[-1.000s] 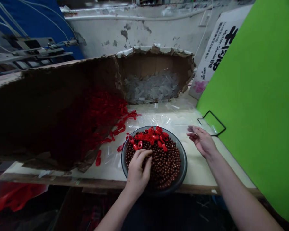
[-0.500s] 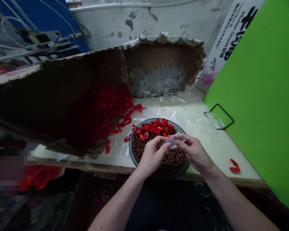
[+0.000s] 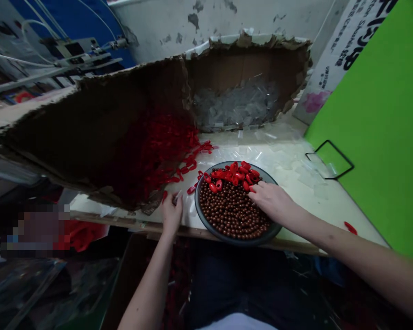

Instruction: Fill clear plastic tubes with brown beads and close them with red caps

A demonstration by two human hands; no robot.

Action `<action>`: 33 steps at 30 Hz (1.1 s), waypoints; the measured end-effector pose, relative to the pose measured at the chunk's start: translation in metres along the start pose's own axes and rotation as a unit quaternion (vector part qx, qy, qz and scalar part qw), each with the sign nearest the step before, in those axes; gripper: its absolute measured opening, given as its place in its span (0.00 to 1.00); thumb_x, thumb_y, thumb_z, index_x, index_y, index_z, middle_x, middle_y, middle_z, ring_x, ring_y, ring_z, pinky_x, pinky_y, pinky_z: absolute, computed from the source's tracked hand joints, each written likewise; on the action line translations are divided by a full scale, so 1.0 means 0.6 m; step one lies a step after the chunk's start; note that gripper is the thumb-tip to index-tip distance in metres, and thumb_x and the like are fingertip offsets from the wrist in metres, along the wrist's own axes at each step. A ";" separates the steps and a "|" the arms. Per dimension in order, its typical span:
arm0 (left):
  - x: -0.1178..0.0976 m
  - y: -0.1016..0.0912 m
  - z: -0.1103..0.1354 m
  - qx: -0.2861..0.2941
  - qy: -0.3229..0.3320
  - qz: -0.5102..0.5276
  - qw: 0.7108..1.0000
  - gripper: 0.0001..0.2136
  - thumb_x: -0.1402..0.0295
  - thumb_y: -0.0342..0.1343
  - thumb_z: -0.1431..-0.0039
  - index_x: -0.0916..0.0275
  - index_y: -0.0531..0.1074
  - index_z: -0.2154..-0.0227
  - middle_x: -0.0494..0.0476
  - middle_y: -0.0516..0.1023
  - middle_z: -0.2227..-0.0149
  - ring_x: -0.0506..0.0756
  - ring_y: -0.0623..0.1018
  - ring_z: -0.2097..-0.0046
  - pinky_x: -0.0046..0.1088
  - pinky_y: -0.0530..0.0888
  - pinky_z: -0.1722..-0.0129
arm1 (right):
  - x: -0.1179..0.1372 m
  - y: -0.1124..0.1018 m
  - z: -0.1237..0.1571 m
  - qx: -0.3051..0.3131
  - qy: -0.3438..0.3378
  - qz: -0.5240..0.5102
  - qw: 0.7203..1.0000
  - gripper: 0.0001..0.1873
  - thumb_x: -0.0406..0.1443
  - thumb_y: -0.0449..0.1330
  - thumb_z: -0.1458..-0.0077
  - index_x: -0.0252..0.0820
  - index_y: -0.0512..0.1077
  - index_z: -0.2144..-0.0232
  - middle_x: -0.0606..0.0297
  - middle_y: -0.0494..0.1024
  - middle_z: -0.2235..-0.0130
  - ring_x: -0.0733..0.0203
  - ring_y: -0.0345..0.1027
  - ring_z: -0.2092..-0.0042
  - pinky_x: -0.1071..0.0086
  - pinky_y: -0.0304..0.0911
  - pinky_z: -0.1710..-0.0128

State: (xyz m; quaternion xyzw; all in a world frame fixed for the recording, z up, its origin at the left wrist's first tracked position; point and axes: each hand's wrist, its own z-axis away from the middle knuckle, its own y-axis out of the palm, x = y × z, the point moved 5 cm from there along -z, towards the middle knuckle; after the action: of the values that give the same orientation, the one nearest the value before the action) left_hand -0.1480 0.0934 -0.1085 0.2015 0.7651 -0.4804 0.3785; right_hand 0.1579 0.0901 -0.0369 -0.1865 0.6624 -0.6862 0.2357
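Note:
A dark round bowl (image 3: 206, 224) sits at the table's front edge, filled with small brown beads (image 3: 227, 213) and, at its far side, red plastic clips (image 3: 234, 173). My right hand (image 3: 270, 200) lies over the bowl's right half, fingers curled and pointing at the red clips. My left hand (image 3: 172, 211) rests on the table left of the bowl, closed on a small clear plastic bag (image 3: 176, 198) that pokes out above its fingers. Loose red clips (image 3: 192, 160) trail from the bowl toward the left carton.
A torn cardboard carton (image 3: 99, 128) on the left spills red clips. Another carton (image 3: 248, 68) behind holds clear bags, and more bags (image 3: 282, 160) lie scattered on the table. A green board (image 3: 382, 114) with a black wire loop (image 3: 330, 158) stands at right.
Both hands held the clear bag together above the bowl; now they have parted. The left hand moved left onto the table with the bag, the right reached to the red clips.

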 end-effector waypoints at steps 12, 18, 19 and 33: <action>-0.014 0.048 0.023 0.017 0.060 -0.028 0.998 0.13 0.64 0.51 0.41 0.62 0.74 0.58 0.61 0.69 0.60 0.58 0.72 0.57 0.37 0.71 0.54 | 0.008 0.046 -0.036 0.023 -0.020 -0.291 0.956 0.10 0.32 0.61 0.48 0.44 0.75 0.62 0.66 0.80 0.62 0.61 0.74 0.61 0.69 0.66 0.59; -0.010 0.048 0.024 0.019 0.062 -0.022 0.998 0.12 0.66 0.55 0.45 0.63 0.75 0.59 0.61 0.69 0.60 0.59 0.73 0.56 0.39 0.70 0.52 | -0.010 0.036 -0.017 0.016 0.056 -0.668 0.742 0.16 0.39 0.67 0.55 0.40 0.75 0.62 0.62 0.81 0.62 0.56 0.76 0.58 0.61 0.67 0.53; -0.010 0.045 0.023 0.016 0.061 -0.017 0.998 0.11 0.66 0.55 0.45 0.63 0.76 0.60 0.60 0.70 0.60 0.59 0.73 0.57 0.38 0.71 0.53 | -0.011 0.031 -0.013 0.010 0.060 -0.690 0.721 0.17 0.39 0.68 0.56 0.40 0.75 0.62 0.61 0.82 0.61 0.56 0.76 0.58 0.61 0.67 0.53; -0.219 0.026 0.064 0.120 0.202 0.039 0.971 0.09 0.68 0.55 0.42 0.58 0.74 0.58 0.57 0.75 0.61 0.55 0.74 0.58 0.31 0.70 0.56 | -0.036 -0.029 0.023 -0.078 0.081 -0.717 0.688 0.20 0.39 0.67 0.52 0.43 0.75 0.55 0.60 0.80 0.55 0.55 0.74 0.54 0.55 0.64 0.46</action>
State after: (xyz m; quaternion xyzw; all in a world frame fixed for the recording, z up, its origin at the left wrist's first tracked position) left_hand -0.0398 0.0735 -0.0258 0.3677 0.7544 -0.5027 0.2074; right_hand 0.1823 0.0915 -0.0179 -0.5659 0.3947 -0.6041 -0.3988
